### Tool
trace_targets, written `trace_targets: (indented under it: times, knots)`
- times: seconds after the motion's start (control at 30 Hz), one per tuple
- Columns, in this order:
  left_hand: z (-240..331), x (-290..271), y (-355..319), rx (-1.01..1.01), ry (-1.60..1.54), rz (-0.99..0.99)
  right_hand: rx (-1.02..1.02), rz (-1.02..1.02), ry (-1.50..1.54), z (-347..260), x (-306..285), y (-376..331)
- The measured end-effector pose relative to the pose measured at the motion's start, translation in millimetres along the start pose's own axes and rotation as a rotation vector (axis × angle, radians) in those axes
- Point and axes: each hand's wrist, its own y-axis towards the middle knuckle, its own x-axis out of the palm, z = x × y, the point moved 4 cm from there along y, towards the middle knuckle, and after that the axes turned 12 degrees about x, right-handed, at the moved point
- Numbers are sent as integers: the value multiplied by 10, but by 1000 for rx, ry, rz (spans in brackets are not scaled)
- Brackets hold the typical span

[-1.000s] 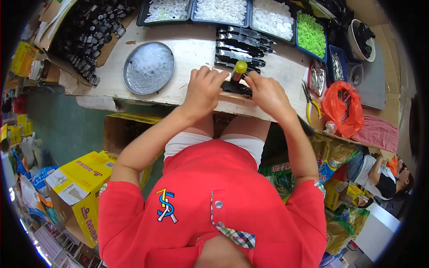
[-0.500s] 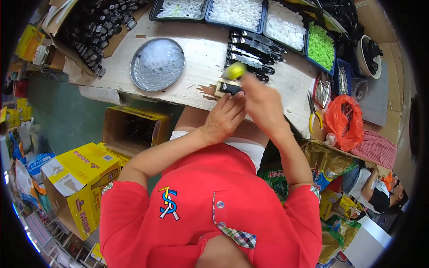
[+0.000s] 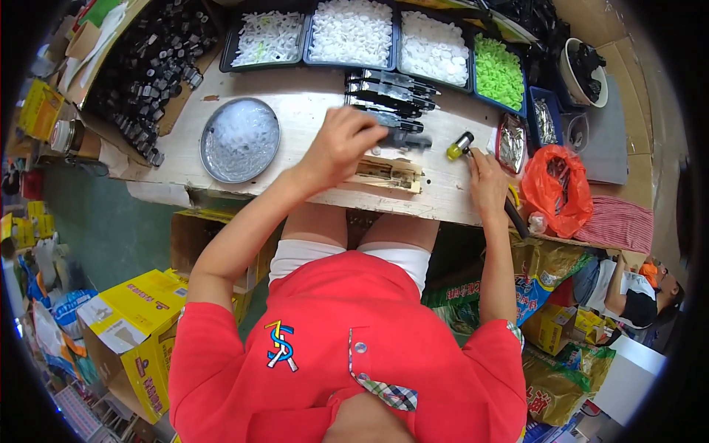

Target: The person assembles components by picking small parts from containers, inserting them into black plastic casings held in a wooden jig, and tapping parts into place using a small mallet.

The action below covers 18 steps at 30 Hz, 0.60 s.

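Dish (image 3: 235, 179) on table (image 3: 306, 111), left of jig (image 3: 385, 176); hammer (image 3: 459, 145) right of jig; trays (image 3: 349, 66) behind.

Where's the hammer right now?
In the head view, the hammer is toward the right of the table, its yellow-tipped head just beyond the right hand and right of the wooden block.

We count three trays of mostly white parts (image 3: 348, 66), one tray of green parts (image 3: 502, 108), one round metal dish (image 3: 279, 140), one hammer (image 3: 459, 147), one wooden fixture (image 3: 410, 181), one red plastic bag (image 3: 557, 188), one white bowl (image 3: 568, 70), one striped cloth (image 3: 619, 225).
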Motion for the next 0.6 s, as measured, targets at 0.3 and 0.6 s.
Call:
trace_targets:
  times: [0.3, 0.6]
  knots:
    - [-347, 277, 252, -35, 279, -125, -165, 169, 188, -303, -289, 426]
    - [1, 124, -184, -406, -3, -208, -131, 532, 105, -928, -629, 2163]
